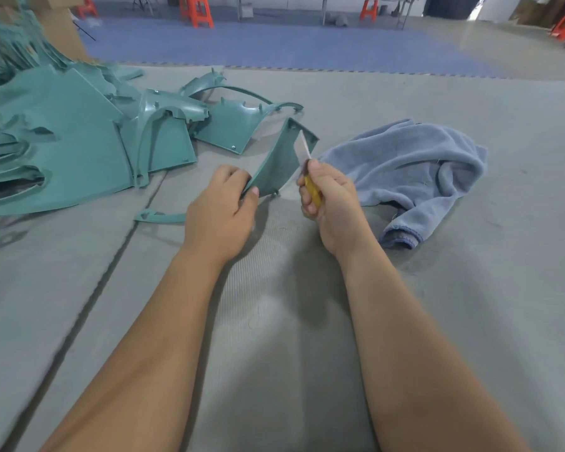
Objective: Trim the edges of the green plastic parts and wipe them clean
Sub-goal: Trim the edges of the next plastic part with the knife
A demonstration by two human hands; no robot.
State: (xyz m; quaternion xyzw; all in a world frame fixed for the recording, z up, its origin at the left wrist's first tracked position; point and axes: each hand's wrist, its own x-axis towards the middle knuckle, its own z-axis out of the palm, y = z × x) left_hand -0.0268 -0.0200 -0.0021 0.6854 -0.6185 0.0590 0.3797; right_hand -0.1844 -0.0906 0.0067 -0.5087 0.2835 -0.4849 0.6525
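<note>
My left hand [221, 210] grips the near corner of a small curved green plastic part [279, 164] and holds it tilted above the grey mat. My right hand [328, 200] is curled round the yellow handle of a utility knife [312, 190]. Its blade [305, 146] points up and lies against the part's right edge. A crumpled blue-grey cloth [418, 171] lies on the mat just right of my right hand.
A big pile of green plastic panels [62, 141] fills the left side, with more parts [235, 125] spread behind my hands. A thin green strip [160, 217] lies near my left wrist. Cardboard boxes [62, 27] and orange stools [198, 9] stand far back.
</note>
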